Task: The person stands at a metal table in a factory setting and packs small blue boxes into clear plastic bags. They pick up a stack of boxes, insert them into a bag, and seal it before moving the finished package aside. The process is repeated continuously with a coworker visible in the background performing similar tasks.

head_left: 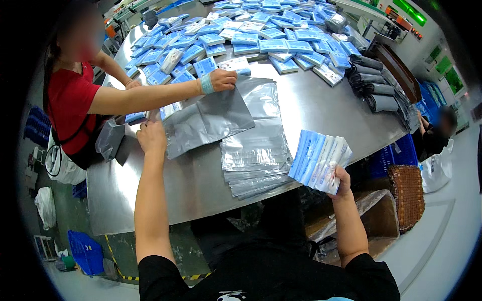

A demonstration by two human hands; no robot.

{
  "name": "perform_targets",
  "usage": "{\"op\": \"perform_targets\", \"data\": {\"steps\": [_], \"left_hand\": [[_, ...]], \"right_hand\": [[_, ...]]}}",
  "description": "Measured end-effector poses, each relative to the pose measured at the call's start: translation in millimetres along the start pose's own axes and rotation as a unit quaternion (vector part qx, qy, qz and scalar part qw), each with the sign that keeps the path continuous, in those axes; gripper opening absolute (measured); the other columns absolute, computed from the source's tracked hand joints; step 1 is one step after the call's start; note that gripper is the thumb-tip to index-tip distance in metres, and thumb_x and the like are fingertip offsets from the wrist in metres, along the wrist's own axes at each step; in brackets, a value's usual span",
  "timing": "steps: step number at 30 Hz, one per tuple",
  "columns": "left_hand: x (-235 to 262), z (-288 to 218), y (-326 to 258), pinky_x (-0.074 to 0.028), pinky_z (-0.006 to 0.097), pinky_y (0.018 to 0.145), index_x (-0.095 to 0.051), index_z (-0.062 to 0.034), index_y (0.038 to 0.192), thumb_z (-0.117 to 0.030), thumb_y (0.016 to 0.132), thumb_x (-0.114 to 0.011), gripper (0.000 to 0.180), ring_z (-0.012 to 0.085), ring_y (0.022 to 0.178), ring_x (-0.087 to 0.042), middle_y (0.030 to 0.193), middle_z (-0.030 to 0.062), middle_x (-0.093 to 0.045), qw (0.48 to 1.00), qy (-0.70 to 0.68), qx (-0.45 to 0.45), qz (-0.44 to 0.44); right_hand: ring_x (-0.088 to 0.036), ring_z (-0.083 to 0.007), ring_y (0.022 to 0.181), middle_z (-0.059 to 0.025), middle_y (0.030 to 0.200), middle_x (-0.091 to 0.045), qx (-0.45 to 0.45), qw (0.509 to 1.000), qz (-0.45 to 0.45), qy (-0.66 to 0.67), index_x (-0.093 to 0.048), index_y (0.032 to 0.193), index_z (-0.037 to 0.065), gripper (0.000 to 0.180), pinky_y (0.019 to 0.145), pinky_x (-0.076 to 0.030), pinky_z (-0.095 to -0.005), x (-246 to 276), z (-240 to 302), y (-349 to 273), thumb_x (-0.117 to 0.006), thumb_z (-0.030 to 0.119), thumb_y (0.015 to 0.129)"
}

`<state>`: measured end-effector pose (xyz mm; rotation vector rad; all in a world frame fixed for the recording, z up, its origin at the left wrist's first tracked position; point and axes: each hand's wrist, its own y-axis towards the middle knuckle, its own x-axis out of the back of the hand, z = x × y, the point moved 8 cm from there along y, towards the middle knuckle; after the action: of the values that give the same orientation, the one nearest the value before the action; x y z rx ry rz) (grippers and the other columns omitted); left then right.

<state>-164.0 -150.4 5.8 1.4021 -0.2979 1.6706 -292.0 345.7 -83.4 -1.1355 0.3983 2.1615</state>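
Observation:
My right hand (342,182) grips a fanned stack of flat blue-and-white soft packs (320,159), which look like tissue packs, above the table's front right edge. At the left, my left hand (152,136) has its fingers curled at the edge of a grey plastic bag (213,118); its fingertips are partly hidden. A co-worker's hand (223,81) lies over the far edge of this bag. Blue-and-white packs show at the bag's left end, close to my left hand. Under and beside the bag lies a fanned pile of flat grey bags (256,145).
A large heap of blue-and-white packs (273,46) covers the far part of the metal table (321,108). Rolled grey bags (380,90) lie at the right. A person in a red top (75,108) stands at the left. A brown woven basket (405,195) stands beside an open carton at lower right.

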Motion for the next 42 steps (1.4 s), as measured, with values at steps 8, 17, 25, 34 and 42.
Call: {"op": "perform_targets", "data": {"steps": [8, 17, 25, 34, 42], "left_hand": [[90.0, -191.9, -97.3, -0.049, 0.042, 0.086, -0.069, -0.0084, 0.103, -0.012, 0.075, -0.069, 0.028, 0.0273, 0.103, -0.062, 0.11, 0.0101, -0.066, 0.862, -0.394, -0.314, -0.059], [70.7, -218.5, -117.6, -0.047, 0.041, 0.089, -0.068, -0.0068, 0.103, -0.009, 0.078, -0.063, 0.025, 0.029, 0.104, -0.06, 0.107, 0.0103, -0.064, 0.857, -0.428, -0.275, -0.082], [55.5, -161.7, -102.1, -0.049, 0.042, 0.087, -0.069, -0.0088, 0.102, -0.01, 0.076, -0.067, 0.026, 0.0278, 0.103, -0.061, 0.107, 0.008, -0.065, 0.863, -0.459, -0.209, -0.033], [36.4, -87.4, -81.6, -0.039, 0.047, 0.104, -0.051, 0.003, 0.131, -0.031, 0.079, -0.073, 0.067, 0.0382, 0.123, -0.051, 0.129, 0.0219, -0.055, 0.889, -0.417, 0.15, -0.114], [-82.1, -73.6, -54.8, -0.052, 0.037, 0.082, -0.065, 0.0053, 0.104, -0.045, 0.072, -0.081, 0.061, 0.0267, 0.091, -0.067, 0.094, 0.0156, -0.07, 0.796, -0.498, 0.156, 0.307]], "right_hand": [[-0.064, -0.0293, 0.113, -0.0167, 0.126, -0.062, -0.003, 1.0, -0.022, -0.004, -0.045, 0.137, -0.002, 0.077, 0.098, -0.052, -0.0442, 16.3, -6.6, -0.6, -0.078, 0.028, 0.075], [-0.062, -0.0295, 0.115, -0.0168, 0.127, -0.061, 0.017, 0.999, -0.034, 0.004, -0.045, 0.138, -0.001, 0.077, 0.097, -0.053, -0.0455, 15.2, -4.7, -16.6, -0.079, 0.028, 0.074], [-0.062, -0.0286, 0.115, -0.0152, 0.128, -0.06, 0.012, 0.999, -0.037, 0.008, -0.045, 0.138, 0.0, 0.074, 0.098, -0.052, -0.0451, 13.0, -8.9, -17.3, -0.078, 0.028, 0.077], [-0.062, -0.0283, 0.115, -0.0149, 0.127, -0.061, 0.015, 0.999, -0.04, -0.011, -0.046, 0.137, -0.001, 0.074, 0.099, -0.05, -0.0444, 17.9, -6.6, -16.8, -0.076, 0.031, 0.078], [-0.063, -0.0286, 0.112, -0.0156, 0.125, -0.062, 0.013, 0.999, -0.051, -0.009, -0.046, 0.137, -0.001, 0.072, 0.097, -0.051, -0.0443, 16.5, -16.2, -17.5, -0.074, 0.031, 0.079]]}}
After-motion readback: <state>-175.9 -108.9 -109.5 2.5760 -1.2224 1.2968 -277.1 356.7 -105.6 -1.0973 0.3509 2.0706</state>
